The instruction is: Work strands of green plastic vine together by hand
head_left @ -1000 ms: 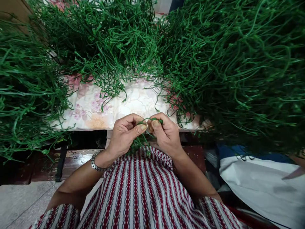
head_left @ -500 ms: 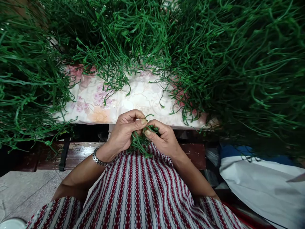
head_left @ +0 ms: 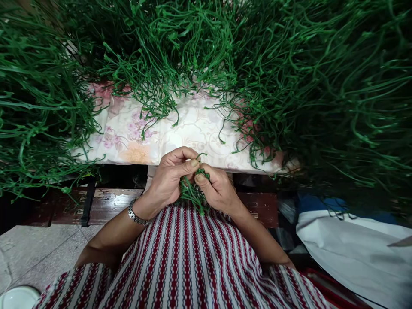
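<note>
My left hand [head_left: 170, 178], a metal watch on its wrist, and my right hand [head_left: 217, 189] meet in front of my chest. Both are closed in a pinch on a small bunch of green plastic stems [head_left: 192, 191] that hangs down between them onto my striped garment [head_left: 189, 257]. Thumb and forefinger tips of the two hands nearly touch at the top of the bunch. Big heaps of the same green stems [head_left: 289, 86] lie on the flowered cloth [head_left: 180, 137] just beyond my hands.
The green heaps fill the left, back and right of the view. Under the cloth runs a dark red wooden edge [head_left: 106, 206]. A white sheet [head_left: 354, 253] lies at the lower right. Grey floor and a white dish [head_left: 17, 298] show at the lower left.
My hands have drawn slightly closer to my body and together, and the stem tip held up by the right hand has been pulled down into the bunch. The view has tilted down a little.
</note>
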### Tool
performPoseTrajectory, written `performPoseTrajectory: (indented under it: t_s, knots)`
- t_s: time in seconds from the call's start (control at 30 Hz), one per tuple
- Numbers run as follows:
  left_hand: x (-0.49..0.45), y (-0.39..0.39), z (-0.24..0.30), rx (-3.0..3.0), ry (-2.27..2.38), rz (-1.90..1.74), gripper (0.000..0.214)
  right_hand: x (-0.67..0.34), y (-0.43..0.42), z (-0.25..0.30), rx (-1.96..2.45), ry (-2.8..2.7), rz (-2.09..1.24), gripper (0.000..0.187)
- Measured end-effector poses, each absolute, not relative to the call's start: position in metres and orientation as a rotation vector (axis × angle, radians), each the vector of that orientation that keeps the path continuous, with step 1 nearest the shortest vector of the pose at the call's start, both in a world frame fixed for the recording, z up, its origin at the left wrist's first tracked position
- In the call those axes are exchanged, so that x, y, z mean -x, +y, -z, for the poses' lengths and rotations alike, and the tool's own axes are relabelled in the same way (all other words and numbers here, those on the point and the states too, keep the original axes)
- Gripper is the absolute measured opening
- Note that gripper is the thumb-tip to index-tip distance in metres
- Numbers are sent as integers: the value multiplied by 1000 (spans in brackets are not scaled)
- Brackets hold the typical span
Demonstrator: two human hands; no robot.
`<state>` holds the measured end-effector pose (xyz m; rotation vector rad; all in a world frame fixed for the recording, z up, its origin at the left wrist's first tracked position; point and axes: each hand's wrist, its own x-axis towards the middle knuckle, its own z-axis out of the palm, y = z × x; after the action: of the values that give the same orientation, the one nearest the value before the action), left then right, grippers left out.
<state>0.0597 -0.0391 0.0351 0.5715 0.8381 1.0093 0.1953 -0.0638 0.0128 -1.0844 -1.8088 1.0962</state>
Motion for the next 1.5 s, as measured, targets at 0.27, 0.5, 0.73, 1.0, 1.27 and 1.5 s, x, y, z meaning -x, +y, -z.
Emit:
performPoseTrajectory:
  t_s: [0.27,0.5,0.73,1.0,1.27,1.5]
  knots:
    - [-55,-33,-43,-421,679,-989,17,-188,-67,-5,917,-1839,-946,21]
    - [-39,-18,-61,-743,761,-1037,19,-210,-67,-6,1016,-1730,-845,21]
    - [-51,-15,-54,-754,848,-1105,21,-239,-64,-34,1214,-1610,-825,18]
    - [-63,-18,-52,-887,860,-1131,15,-203,-48,-30,1042,-2078,-665,16]
    - [-43,-33,-43,-1426,1000,-1017,12,-214,-51,-22,1138,-1826,-791,5]
    - [-46,-41,-41,-1399,939,-926,10,-212,-53,-23,1025,-1865,-747,10]
